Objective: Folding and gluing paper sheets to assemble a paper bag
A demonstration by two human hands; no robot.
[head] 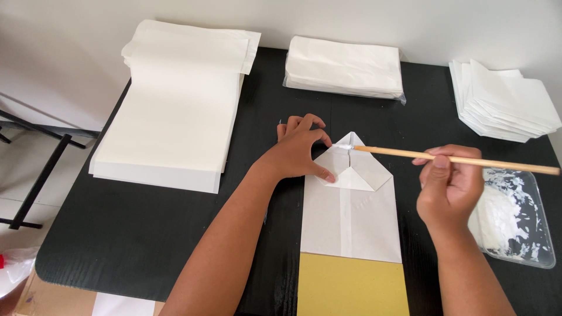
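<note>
Bare black table point(146, 228) lies open at left; paper stacks point(175, 117) behind and glue tray point(541, 234) at right hem it in.

The yellow card point(352, 287) runs off the bottom edge.

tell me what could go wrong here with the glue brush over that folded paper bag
1. The right hand holds the wooden brush far back from its white-coated tip, so the tip may wander and smear paste beyond the folded flaps of the paper bag.
2. The left hand presses the flaps close to the tip; its fingers could pick up paste.
3. The paste tray sits near the table edge, beside the right forearm, and might get nudged.
</note>
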